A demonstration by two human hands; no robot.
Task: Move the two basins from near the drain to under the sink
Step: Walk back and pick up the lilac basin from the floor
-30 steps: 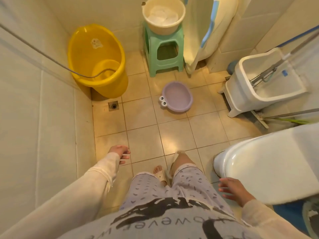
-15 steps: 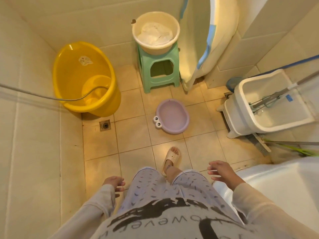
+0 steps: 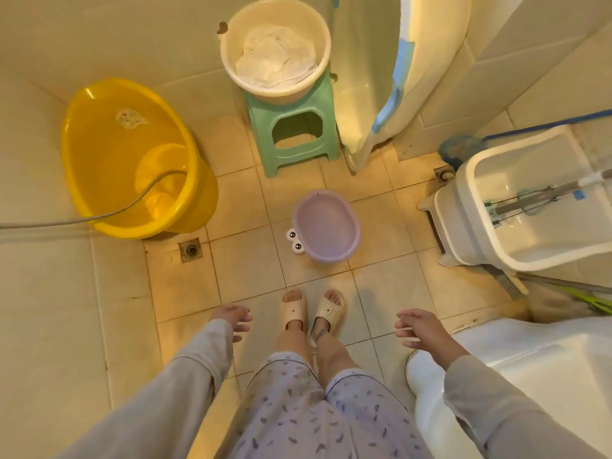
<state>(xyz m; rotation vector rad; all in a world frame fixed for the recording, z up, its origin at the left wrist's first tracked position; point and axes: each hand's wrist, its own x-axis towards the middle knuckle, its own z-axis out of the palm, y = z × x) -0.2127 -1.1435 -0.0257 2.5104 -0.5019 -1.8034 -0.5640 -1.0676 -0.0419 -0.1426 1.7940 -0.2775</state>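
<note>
A small purple basin (image 3: 326, 225) with two cartoon eyes on its rim sits on the tiled floor, right of the floor drain (image 3: 191, 249). A big yellow basin (image 3: 109, 154) leans in the left corner just behind the drain, with a metal hose running into it. My left hand (image 3: 233, 321) hangs open by my left leg. To the right of my legs, my right hand (image 3: 419, 327) is open with fingers spread, beside the toilet. Both hands hold nothing and are well short of the basins.
A cream basin (image 3: 276, 44) holding white cloth stands on a green stool (image 3: 294, 134) at the back wall. A white mop bucket (image 3: 530, 200) with a mop sits at the right. The white toilet (image 3: 516, 376) fills the lower right. My slippered feet (image 3: 313, 309) stand mid-floor.
I have stepped forward and stand with both feet together. The view tilted down toward the purple basin. My right hand lifted off the toilet side; my left hand swung forward.
</note>
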